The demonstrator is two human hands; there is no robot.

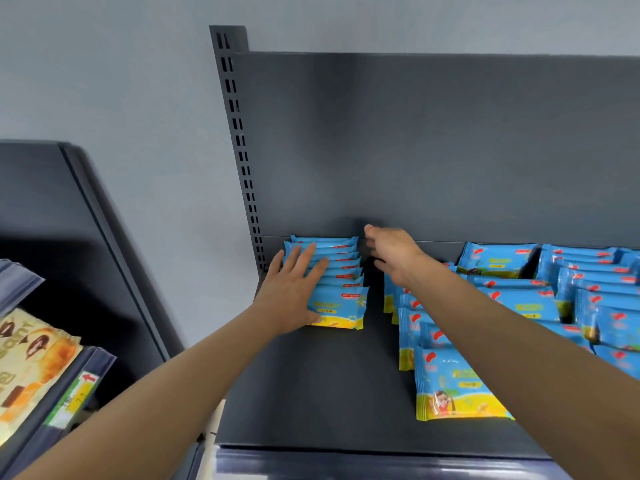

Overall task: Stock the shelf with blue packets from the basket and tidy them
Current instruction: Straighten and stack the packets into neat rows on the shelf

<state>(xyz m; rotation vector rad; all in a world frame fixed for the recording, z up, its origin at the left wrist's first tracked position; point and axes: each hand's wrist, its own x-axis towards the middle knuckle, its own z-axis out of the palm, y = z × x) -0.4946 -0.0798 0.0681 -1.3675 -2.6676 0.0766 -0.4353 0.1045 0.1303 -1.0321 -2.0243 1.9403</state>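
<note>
While the right forearm (502,334) hid some blue packets (450,382) at centre right, the left hand (294,289) lay flat on the centre row (341,296) of the shelf (311,393); the right hand (393,254), fingers loosely apart, reached beside it.

Pale grey wall (138,81) standing behind. Neighbouring dark rack (69,209) slanting along left side. Tan snack bag (31,358) with chocolate pictures lying on its lower tier, reaching front edge. Green-yellow price tag (78,393) with red arrow sitting in that tier's front-edge rail.
</note>
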